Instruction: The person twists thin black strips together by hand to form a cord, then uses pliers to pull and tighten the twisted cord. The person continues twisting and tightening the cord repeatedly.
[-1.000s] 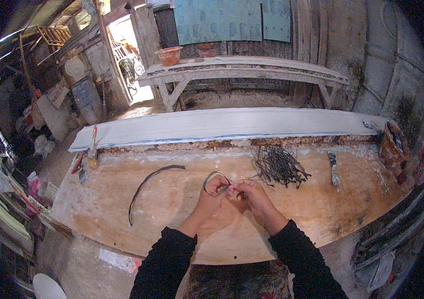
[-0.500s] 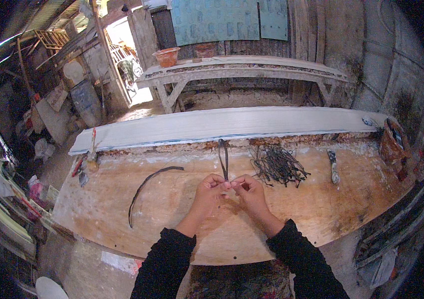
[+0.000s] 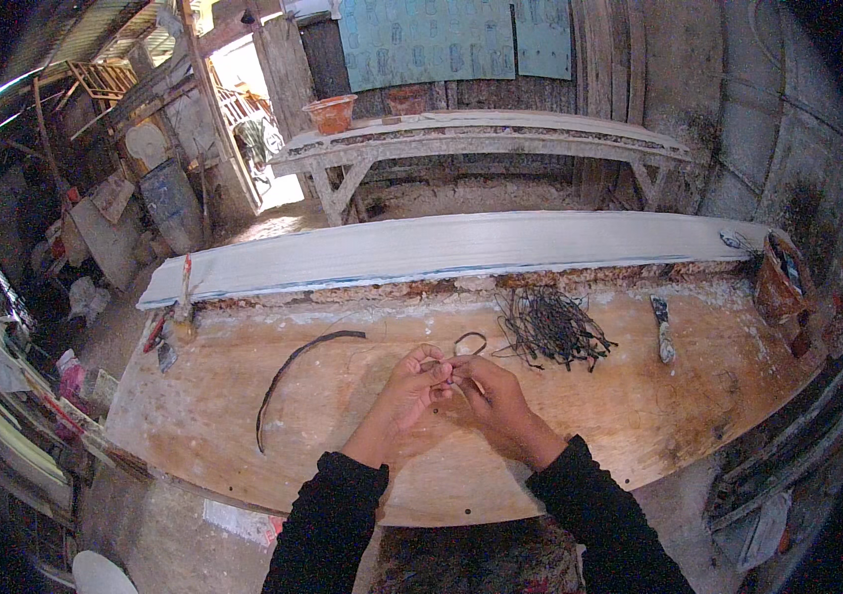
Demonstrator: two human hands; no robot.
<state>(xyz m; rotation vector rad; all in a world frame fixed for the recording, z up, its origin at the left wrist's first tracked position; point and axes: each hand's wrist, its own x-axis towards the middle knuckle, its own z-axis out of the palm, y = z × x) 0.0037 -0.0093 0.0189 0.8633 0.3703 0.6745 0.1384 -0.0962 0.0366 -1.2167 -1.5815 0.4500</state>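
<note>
A thin black cord (image 3: 471, 334) is bent into a small loop that stands out just beyond my fingertips. My left hand (image 3: 407, 394) pinches it between thumb and fingers. Against it, my right hand (image 3: 493, 391) is closed on the same cord, the fingertips of both hands meeting. The cord's ends are hidden by my fingers. To the left, a longer dark braided cord (image 3: 286, 378) lies in a curve on the wooden tabletop (image 3: 342, 406). A tangled pile of short black cords (image 3: 558, 329) lies beyond my right hand.
A long white slab (image 3: 441, 247) runs along the table's far edge. A brush (image 3: 184, 309) stands at left; a short black-and-white tool (image 3: 663, 332) lies at right, near an orange-brown container (image 3: 780, 287). Behind, a bench (image 3: 481, 139) holds an orange basin (image 3: 330, 113).
The cord loop, which pointed long and narrow away from me, is now shorter, rounder and tipped to the right. My right hand has turned slightly over the fingertips of my left.
</note>
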